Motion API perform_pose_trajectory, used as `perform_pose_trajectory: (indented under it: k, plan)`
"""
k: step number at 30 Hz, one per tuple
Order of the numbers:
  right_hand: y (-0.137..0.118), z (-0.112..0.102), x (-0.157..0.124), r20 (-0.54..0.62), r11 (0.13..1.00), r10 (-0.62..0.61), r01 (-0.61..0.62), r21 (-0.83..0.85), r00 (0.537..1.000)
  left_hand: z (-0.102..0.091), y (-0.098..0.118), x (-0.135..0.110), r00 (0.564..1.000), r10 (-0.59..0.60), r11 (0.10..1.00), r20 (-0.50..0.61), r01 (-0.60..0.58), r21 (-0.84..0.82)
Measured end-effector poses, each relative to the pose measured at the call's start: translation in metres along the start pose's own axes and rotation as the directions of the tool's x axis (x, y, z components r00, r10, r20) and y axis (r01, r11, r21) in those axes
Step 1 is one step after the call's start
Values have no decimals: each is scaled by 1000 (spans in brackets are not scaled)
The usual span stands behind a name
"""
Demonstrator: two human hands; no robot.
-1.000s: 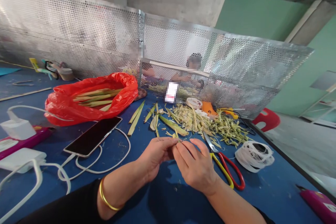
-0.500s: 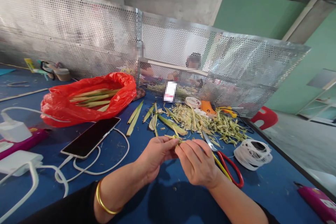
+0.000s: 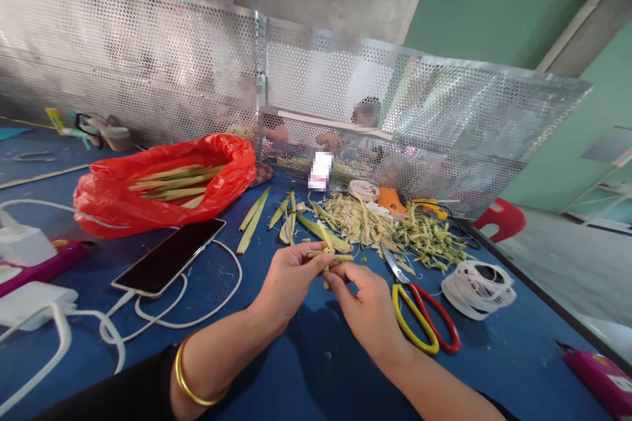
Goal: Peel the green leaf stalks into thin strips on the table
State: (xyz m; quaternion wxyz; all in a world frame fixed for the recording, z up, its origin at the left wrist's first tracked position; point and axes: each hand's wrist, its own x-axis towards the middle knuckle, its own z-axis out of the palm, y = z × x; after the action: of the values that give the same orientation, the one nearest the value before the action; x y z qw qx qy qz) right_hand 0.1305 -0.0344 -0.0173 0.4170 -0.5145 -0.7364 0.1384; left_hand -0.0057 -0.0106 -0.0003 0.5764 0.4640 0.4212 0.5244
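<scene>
Between my hands is a small piece of folded leaf strips (image 3: pixel 340 256), pale green, its ends sticking out crosswise. My left hand (image 3: pixel 291 279) pinches it from the left between thumb and fingers. From the right, my right hand (image 3: pixel 366 299) has its fingertips closed on the lower end of the same piece. Scissors (image 3: pixel 415 316) with one yellow and one red handle lie just right of my right hand. Beyond my hands, loose leaf strips (image 3: pixel 254 220) and a pile of leaf scraps (image 3: pixel 355 220) rest on the blue table (image 3: pixel 316 368).
A red plastic bag (image 3: pixel 106 200) with long leaves stands at left, near a phone (image 3: pixel 170 256) on a white cable (image 3: pixel 239 283). A roll of white strip (image 3: pixel 476 289) sits at right. A perforated metal screen (image 3: pixel 320 66) crosses the back, with people behind it.
My right hand has turned and opened out its grip, lowering slightly to the underside of the leaf piece. More of the piece shows now, and the scissors' yellow handle is uncovered.
</scene>
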Motion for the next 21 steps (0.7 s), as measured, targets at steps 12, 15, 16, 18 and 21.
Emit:
perform_pose_trajectory:
  k: [12,15,16,18,21]
  plan:
    - [-5,-3,-3,-22,990,-121,119,-73,992,2,-1,-1,991,-132,988,-27,129,-88]
    - [5,-12,6,-183,992,-100,84,-96,978,-1,3,2,986,-167,984,8,167,-63]
    - [8,-15,9,-211,991,-98,78,-105,973,-2,4,2,984,-174,984,25,175,-46]
    - [12,-18,14,-146,990,-112,97,-107,983,-3,6,2,983,-174,985,52,175,-11]
    - [12,-15,14,-18,992,-87,85,-94,996,-3,6,0,988,-143,990,54,143,10]
